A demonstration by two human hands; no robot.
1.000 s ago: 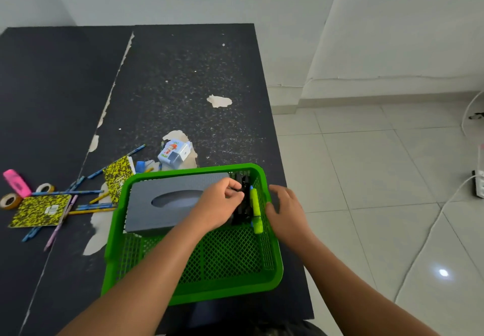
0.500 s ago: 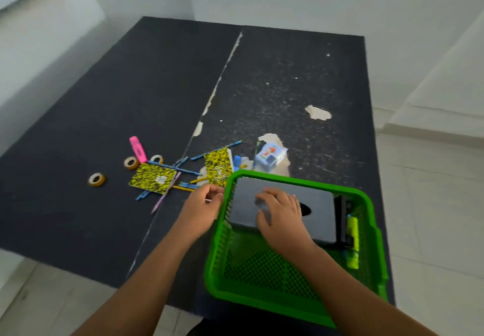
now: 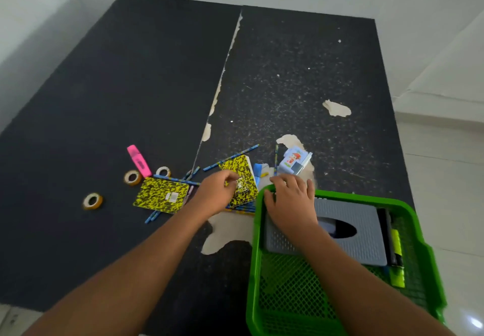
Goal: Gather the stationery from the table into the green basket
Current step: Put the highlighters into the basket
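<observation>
Left hand (image 3: 217, 194): fingers curled together, gripping the yellow notebook (image 3: 245, 170) just beyond the far-left corner of the green basket (image 3: 252, 257). Right hand (image 3: 290, 202): fingers straight, slightly apart, resting on that corner's rim. The green basket occupies the near-right corner of the table (image 3: 131, 87).

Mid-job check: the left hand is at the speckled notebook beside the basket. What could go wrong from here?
1. Pencils lie under and around the notebook beneath the left hand; lifting it may drag or roll them away.
2. The green basket seems to overhang the near corner of the table; a push from the right hand, which rests at its far rim, could tip it.
</observation>
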